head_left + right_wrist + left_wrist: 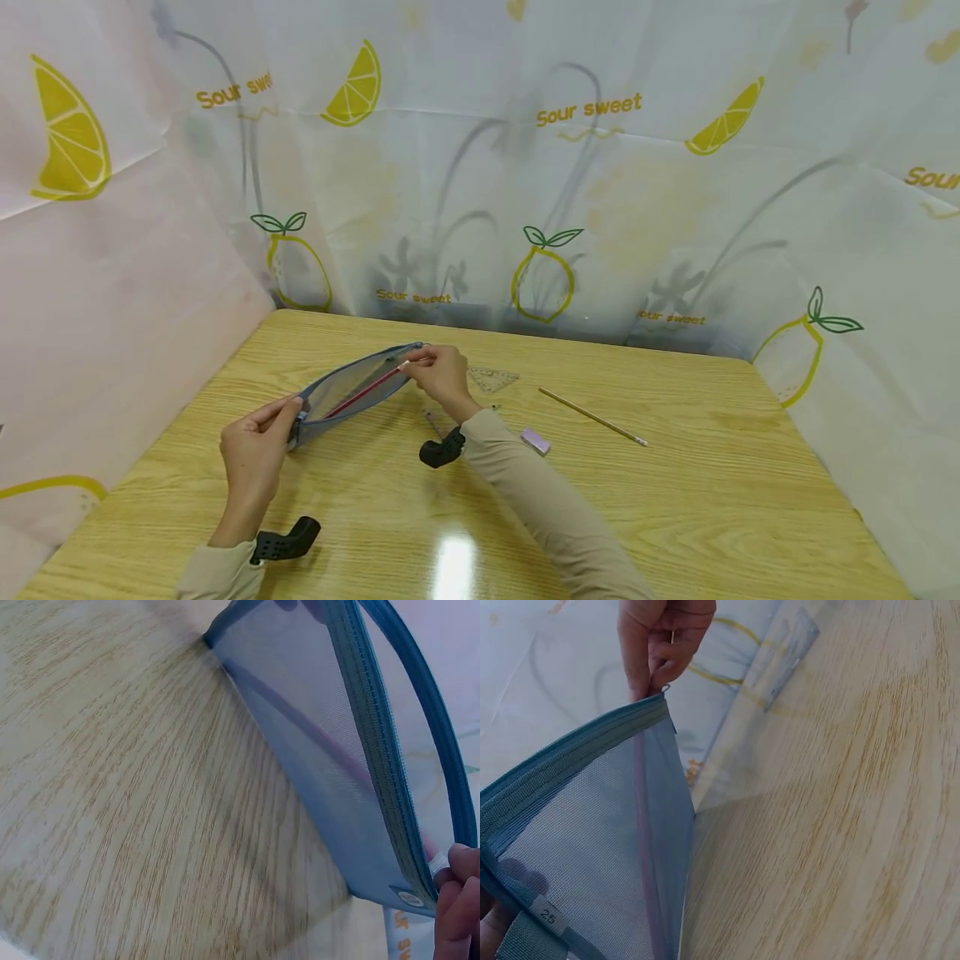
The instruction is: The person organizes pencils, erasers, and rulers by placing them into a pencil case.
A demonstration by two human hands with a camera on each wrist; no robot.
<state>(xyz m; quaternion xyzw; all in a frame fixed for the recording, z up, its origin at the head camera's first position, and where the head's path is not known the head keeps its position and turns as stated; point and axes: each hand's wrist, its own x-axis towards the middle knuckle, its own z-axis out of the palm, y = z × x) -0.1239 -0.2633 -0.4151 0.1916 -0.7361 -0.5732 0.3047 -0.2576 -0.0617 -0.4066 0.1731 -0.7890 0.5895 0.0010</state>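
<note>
Pouch point(347, 382) gripped at eight o'clock by left hand point(257, 440), red pencil point(366, 392) inside pinched at two o'clock by right hand point(442, 377)

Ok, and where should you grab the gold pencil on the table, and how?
Pinch the gold pencil by the middle of its shaft, coming down from above, thumb and finger on its two long sides. It's thin, straight and lying flat with nothing on top, so that should balance best. The right hand is nearer.

Lilac eraser point(536, 442) near a gold pencil point(592, 416), clear triangular ruler point(495, 381), wood-grain table point(712, 500), lemon-print backdrop point(637, 192) behind
</note>
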